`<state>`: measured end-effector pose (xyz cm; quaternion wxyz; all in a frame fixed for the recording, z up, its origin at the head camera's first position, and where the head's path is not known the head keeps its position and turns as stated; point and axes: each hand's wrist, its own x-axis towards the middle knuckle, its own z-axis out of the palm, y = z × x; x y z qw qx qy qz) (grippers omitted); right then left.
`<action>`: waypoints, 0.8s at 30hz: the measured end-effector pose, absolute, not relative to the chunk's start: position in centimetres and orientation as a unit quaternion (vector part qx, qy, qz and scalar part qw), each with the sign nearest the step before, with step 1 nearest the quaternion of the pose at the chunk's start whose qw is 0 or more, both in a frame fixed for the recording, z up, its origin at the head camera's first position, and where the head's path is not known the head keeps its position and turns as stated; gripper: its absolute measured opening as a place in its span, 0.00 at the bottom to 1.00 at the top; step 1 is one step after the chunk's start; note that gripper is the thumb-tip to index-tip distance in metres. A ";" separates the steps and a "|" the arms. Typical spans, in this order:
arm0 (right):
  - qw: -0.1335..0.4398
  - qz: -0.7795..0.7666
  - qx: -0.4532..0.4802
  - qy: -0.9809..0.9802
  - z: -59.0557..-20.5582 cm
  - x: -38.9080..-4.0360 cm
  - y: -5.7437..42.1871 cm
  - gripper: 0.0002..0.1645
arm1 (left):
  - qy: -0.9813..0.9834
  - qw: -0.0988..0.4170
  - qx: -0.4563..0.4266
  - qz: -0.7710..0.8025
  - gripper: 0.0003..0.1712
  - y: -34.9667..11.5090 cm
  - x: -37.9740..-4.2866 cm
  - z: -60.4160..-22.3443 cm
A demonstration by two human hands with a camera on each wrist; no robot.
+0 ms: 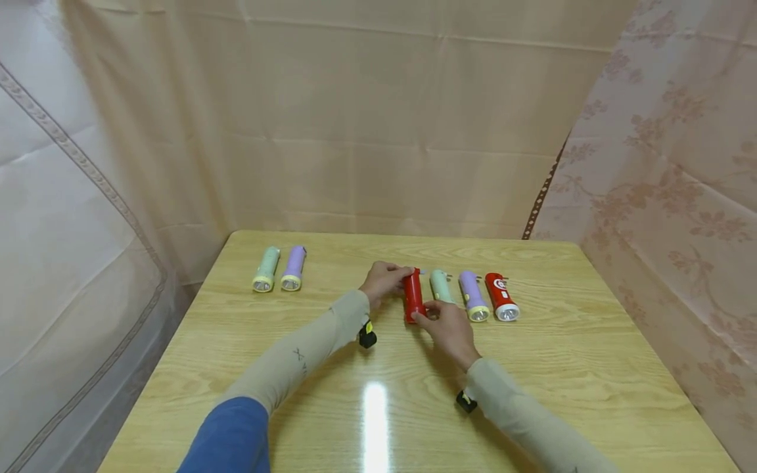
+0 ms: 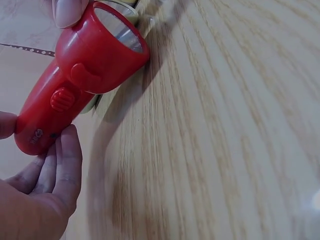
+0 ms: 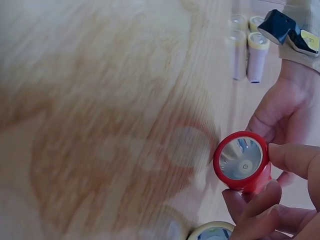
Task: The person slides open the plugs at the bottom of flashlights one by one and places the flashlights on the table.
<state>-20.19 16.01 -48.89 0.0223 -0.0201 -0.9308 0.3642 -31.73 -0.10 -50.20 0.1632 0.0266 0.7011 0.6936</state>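
A red flashlight [image 1: 414, 295] is held between both hands over the table, its lens end toward the person. My left hand [image 1: 381, 281] pinches the tail end between thumb and fingers. At the lens end, the right hand [image 1: 454, 334] grips the rim with thumb and fingers. In the left wrist view the flashlight [image 2: 60, 100] shows a ribbed red switch on its side. The silvery reflector [image 3: 241, 159] faces the right wrist view. Just right of it lie a green flashlight [image 1: 440, 286], a purple flashlight [image 1: 472, 295] and a red flashlight with a white rim [image 1: 501, 297].
Toward the table's back left lie another green flashlight [image 1: 268, 266] and another purple flashlight [image 1: 294, 266], side by side. The wood-grain table [image 1: 331, 420] reflects a bright strip of light. Curtains [image 1: 378, 131] hang behind it and at both sides.
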 end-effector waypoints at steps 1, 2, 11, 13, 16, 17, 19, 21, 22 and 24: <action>0.027 0.358 -0.017 -0.933 -48.9 -20.2 16.0 0.23 | 0.700 0.164 0.026 0.694 0.23 -0.1 -31.8 -50.2; 0.031 0.351 -0.015 -0.936 -49.0 -20.2 16.0 0.23 | 0.700 0.164 0.026 0.694 0.23 -0.1 -31.8 -50.3; 0.044 0.315 -0.006 -0.948 -49.1 -20.5 15.7 0.22 | 0.687 0.179 0.007 0.704 0.26 -0.2 -32.3 -50.7; 0.044 0.314 -0.005 -0.948 -49.1 -20.6 15.6 0.22 | 0.689 0.180 0.002 0.702 0.25 -0.2 -32.4 -50.9; 0.047 0.309 -0.003 -0.950 -49.1 -20.7 15.6 0.22 | 0.692 0.181 -0.003 0.699 0.23 -0.1 -32.5 -51.0; 0.049 0.306 -0.002 -0.951 -49.1 -20.7 15.6 0.22 | 0.693 0.181 -0.003 0.698 0.23 -0.1 -32.5 -51.0; 0.051 0.302 0.000 -0.952 -49.1 -20.8 15.6 0.22 | 0.697 0.181 -0.003 0.694 0.23 -0.1 -32.6 -51.0; 0.050 0.298 0.001 -0.953 -49.0 -20.9 15.6 0.21 | 0.702 0.181 -0.003 0.689 0.22 0.0 -32.7 -50.9; 0.050 0.297 0.003 -0.954 -48.9 -21.0 15.6 0.21 | 0.705 0.180 -0.002 0.686 0.22 0.0 -32.7 -50.9; 0.047 0.297 0.004 -0.954 -48.8 -21.0 15.5 0.21 | 0.709 0.179 0.001 0.682 0.22 0.1 -32.7 -50.8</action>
